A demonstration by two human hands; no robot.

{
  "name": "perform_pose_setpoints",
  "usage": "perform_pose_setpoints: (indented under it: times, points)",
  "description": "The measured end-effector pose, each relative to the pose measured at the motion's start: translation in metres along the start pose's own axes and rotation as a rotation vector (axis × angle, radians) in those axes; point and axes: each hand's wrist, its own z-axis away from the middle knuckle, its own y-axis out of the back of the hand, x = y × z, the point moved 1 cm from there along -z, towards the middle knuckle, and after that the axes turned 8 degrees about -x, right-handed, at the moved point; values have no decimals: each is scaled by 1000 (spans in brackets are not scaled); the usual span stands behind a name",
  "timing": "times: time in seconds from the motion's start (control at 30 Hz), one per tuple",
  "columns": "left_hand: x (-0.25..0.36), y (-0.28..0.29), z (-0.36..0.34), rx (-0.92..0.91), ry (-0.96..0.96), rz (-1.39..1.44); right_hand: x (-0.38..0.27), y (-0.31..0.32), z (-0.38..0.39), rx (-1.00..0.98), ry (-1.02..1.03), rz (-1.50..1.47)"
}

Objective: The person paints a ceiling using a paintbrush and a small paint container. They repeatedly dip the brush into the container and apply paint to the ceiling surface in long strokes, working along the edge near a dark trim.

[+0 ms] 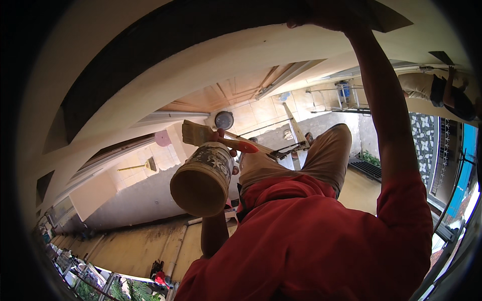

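My left hand [233, 152] is closed around the side of a pale plastic bucket [199, 188] with dark printing, tilted so its round base faces up at me. The same hand pins a paintbrush [198, 134] across the bucket's top; its wide bristles are coated in pale paint and its handle ends in red. What the bucket holds is hidden. High up, my right hand [321, 21] reaches to a dark beam-like band [201, 30] along the pale wall and touches its edge. The thumb there is stretched out; the other fingers are lost in shadow.
I am above the floor, with a ladder [296, 128] below my legs. A dark round tub [224, 120] stands by the wooden door [226, 90]. A broom [150, 163] lies left. At far right are another person [447, 95] and a blue bucket [344, 89] on a metal frame.
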Motion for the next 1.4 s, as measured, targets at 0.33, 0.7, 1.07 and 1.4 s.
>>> perform_pose_setpoints:
  times: [0.33,0.7,1.07,1.4]
  points:
    - [11,16,5,57,43,57,-9,6,5,-181,-125,1]
    - [20,1,-16,151,70,7,9,5,13,-111,-63,-147]
    - [43,45,-10,76,149,148,55,-21,33,-184,-200,-473]
    - [33,76,19,106,51,242,124,-46,54,-162,-274,-761]
